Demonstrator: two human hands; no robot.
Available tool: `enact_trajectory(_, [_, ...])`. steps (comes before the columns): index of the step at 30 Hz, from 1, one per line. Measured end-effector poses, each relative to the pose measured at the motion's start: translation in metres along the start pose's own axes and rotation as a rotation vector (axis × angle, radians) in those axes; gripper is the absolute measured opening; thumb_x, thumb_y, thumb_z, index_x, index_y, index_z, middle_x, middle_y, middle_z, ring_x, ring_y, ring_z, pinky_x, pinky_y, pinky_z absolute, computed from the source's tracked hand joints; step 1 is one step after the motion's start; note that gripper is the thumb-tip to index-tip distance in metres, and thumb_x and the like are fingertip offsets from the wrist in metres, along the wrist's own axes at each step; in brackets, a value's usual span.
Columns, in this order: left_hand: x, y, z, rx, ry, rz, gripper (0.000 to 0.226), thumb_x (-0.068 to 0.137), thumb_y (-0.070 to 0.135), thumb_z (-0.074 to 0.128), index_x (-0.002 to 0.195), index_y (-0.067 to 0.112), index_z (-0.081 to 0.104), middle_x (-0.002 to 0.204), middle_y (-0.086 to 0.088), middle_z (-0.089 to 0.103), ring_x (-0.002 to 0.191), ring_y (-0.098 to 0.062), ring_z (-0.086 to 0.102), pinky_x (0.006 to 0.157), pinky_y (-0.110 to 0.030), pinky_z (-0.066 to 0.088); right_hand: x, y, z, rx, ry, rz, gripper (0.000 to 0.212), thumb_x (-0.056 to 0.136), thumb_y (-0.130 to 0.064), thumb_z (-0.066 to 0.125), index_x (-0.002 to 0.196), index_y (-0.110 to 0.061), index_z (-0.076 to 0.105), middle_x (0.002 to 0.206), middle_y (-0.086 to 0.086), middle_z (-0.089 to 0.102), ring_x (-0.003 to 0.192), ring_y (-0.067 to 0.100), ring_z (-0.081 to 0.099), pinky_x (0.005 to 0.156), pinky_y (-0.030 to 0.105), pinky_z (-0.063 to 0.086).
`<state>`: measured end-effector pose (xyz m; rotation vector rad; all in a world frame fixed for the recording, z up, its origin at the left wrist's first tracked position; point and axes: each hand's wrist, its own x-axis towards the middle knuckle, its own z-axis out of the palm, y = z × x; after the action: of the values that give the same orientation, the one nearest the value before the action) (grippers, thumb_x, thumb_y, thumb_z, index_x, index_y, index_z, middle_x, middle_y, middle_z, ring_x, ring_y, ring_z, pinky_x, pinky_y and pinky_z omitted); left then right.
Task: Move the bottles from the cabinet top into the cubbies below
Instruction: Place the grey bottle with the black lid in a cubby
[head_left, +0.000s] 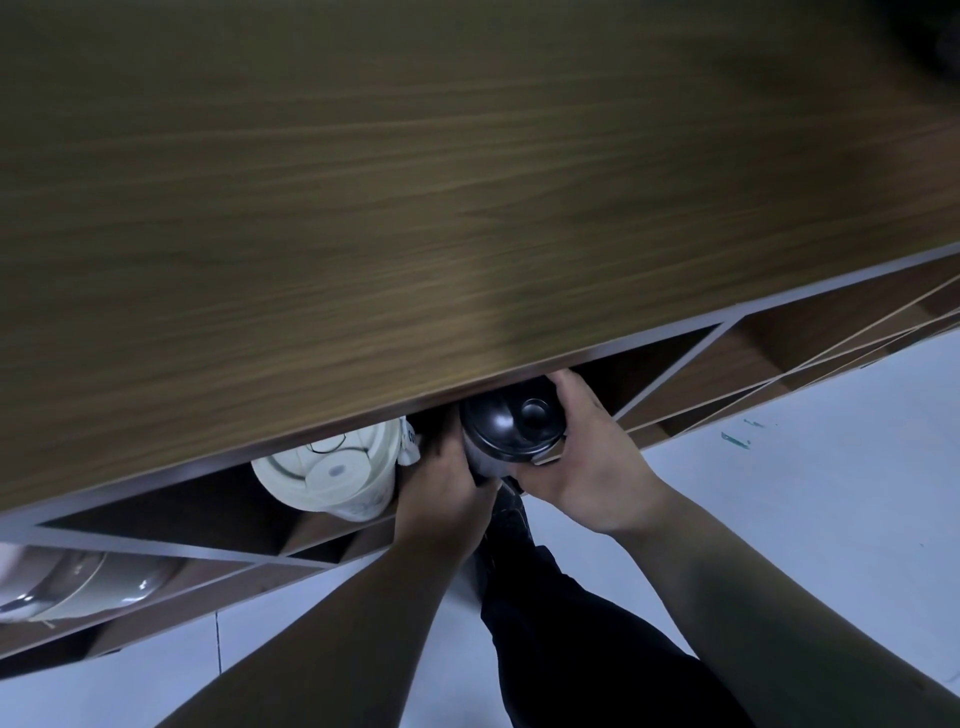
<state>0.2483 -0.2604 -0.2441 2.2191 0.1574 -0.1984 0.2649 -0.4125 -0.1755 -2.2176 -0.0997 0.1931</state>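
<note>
A black bottle (511, 422) with a round black lid sits at the mouth of a cubby just under the wooden cabinet top (415, 182). My left hand (447, 493) grips its left side and my right hand (587, 447) wraps its right side. A cream-white bottle (337, 473) lies in the same row of cubbies, directly left of the black one. Lower left, a grey bottle (93, 582) with a shiny rim rests in another cubby. The black bottle's lower body is hidden by my hands.
The cabinet top fills the upper frame, with a dark blurred shape at its far right corner (940, 36). More cubbies (779, 353) run to the right, divided by thin panels. Pale floor (805, 493) lies below, and my dark trouser leg and shoe (545, 597) stand by the cabinet.
</note>
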Motion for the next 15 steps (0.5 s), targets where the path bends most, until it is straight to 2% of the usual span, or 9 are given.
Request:
enact_trajectory(6, [0.0007,0.0005,0.0015,-0.005,-0.015,-0.016,0.051,0.079,0.041,0.057,0.129,0.034,0.051,0.113,0.008,0.070,0.108,-0.021,0.066,0.091,-0.043,0.056,-0.0004,0.0011,-0.0002,0.017,0.007,-0.014,0.087,0.062,-0.042,0.086,0.138,-0.035,0.046,0.131,-0.011,0.055,0.120,0.000,0.056,0.103,0.032,0.050])
enact_trajectory(10, [0.0003,-0.0031,0.0045,-0.031,-0.043,-0.051,0.053,0.083,0.043,0.059,0.134,0.042,0.045,0.123,0.013,0.068,0.117,-0.017,0.063,0.098,-0.042,0.053,0.0007,0.0023,-0.0005,0.014,0.007,-0.023,0.086,0.064,-0.038,0.089,0.139,-0.036,0.046,0.132,-0.011,0.055,0.122,0.001,0.056,0.104,0.033,0.050])
enact_trajectory(15, [0.0018,-0.0050,0.0087,0.018,0.017,-0.016,0.055,0.084,0.034,0.067,0.137,0.029,0.050,0.126,0.005,0.068,0.120,-0.022,0.058,0.094,-0.034,0.046,0.0011,0.0037,-0.0007,0.017,0.009,-0.032,0.086,0.064,-0.036,0.091,0.137,-0.039,0.046,0.134,-0.011,0.056,0.125,0.004,0.056,0.104,0.037,0.050])
